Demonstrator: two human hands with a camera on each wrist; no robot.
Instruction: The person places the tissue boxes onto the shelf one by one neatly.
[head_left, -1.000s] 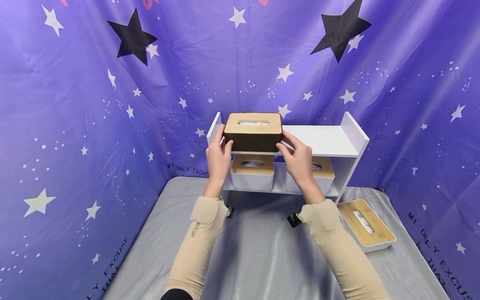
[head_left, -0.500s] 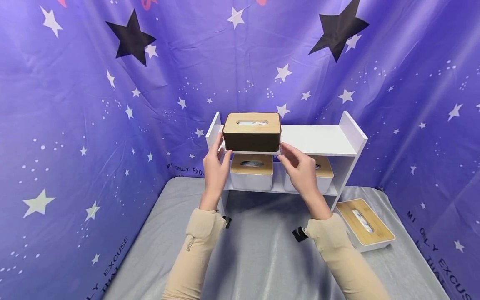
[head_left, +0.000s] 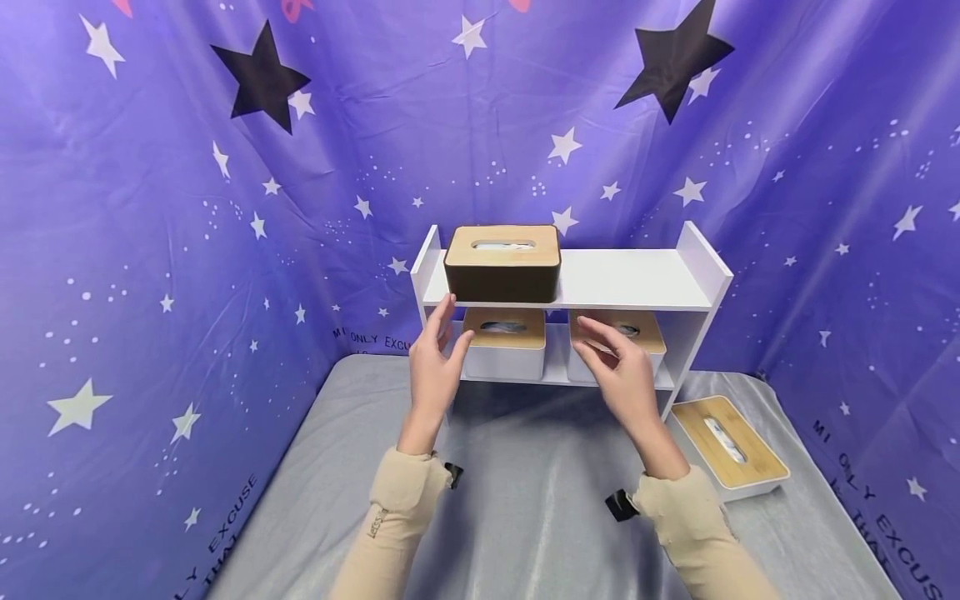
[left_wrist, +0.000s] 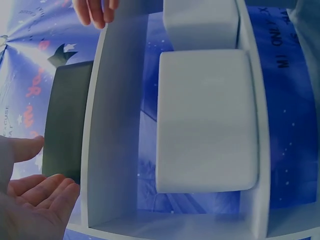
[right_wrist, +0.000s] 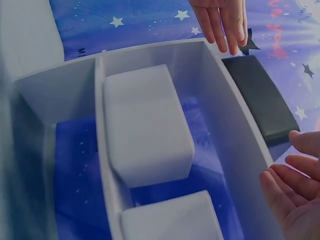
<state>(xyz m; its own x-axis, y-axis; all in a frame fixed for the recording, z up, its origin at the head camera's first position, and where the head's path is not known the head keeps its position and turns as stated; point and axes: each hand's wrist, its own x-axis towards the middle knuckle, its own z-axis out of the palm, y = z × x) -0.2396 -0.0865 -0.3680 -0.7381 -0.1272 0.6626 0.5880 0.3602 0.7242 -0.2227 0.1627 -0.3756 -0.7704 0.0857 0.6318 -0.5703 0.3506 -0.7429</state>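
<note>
A dark tissue box (head_left: 502, 265) with a wooden lid stands on the left end of the top board of a white shelf unit (head_left: 637, 280). My left hand (head_left: 448, 335) hovers just below and in front of the box's left end, fingers straight, holding nothing. My right hand (head_left: 600, 342) floats before the lower shelf, palm turned inward, also holding nothing. In the left wrist view my left hand (left_wrist: 31, 206) lies close to the dark box (left_wrist: 62, 125). In the right wrist view my right hand (right_wrist: 292, 196) sits below the dark box (right_wrist: 260, 97).
Two white tissue boxes with wooden lids (head_left: 504, 342) (head_left: 647, 335) sit on the lower shelf. A third white box (head_left: 726, 446) lies on the grey table cloth (head_left: 525, 500) at the right. Purple star-printed fabric walls the space on three sides.
Both hands have let go of the dark box, which now rests on the top shelf. They have drawn back toward me and lower.
</note>
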